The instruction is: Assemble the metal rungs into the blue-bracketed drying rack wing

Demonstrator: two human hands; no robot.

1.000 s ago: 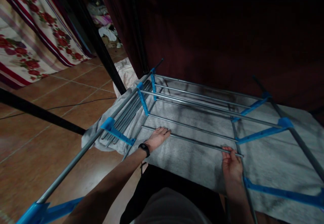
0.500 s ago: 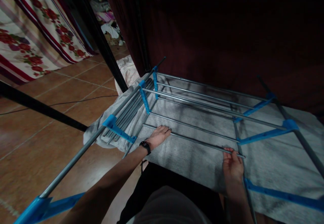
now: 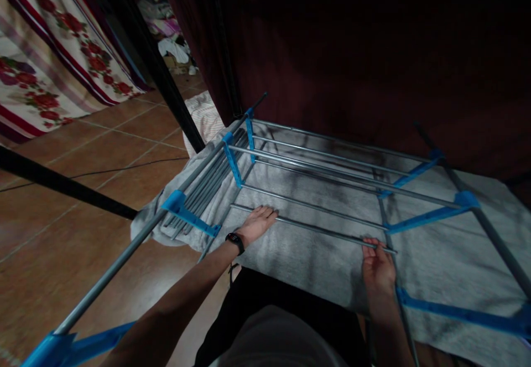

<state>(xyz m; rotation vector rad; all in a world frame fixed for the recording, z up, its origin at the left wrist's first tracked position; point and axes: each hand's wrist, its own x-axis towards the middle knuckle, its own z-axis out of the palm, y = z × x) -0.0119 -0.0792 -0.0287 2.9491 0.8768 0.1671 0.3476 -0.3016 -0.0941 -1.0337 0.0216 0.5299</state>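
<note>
A loose grey metal rod (image 3: 317,229) lies crosswise in front of me, over the grey cloth. My left hand (image 3: 258,224), with a black band on its wrist, is closed over the rod near its left end, palm down. Near the other end, my right hand (image 3: 378,264) pinches the same rod between thumb and fingers, palm up. Around both hands stands a rack frame of grey tubes with blue plastic brackets (image 3: 431,220). Several crossbars (image 3: 315,203) run between its two sides, beyond the rod.
Several spare rods (image 3: 207,187) lie bundled on the cloth (image 3: 323,267) at the left. Black posts (image 3: 166,68) rise beside a dark red curtain (image 3: 332,68). A cable (image 3: 124,166) crosses the tiled floor (image 3: 99,201). A floral curtain (image 3: 62,51) hangs at far left.
The view has shifted slightly, so everything sits a little further left. Both hands keep their hold on the rod, with hardly any movement against the frame.
</note>
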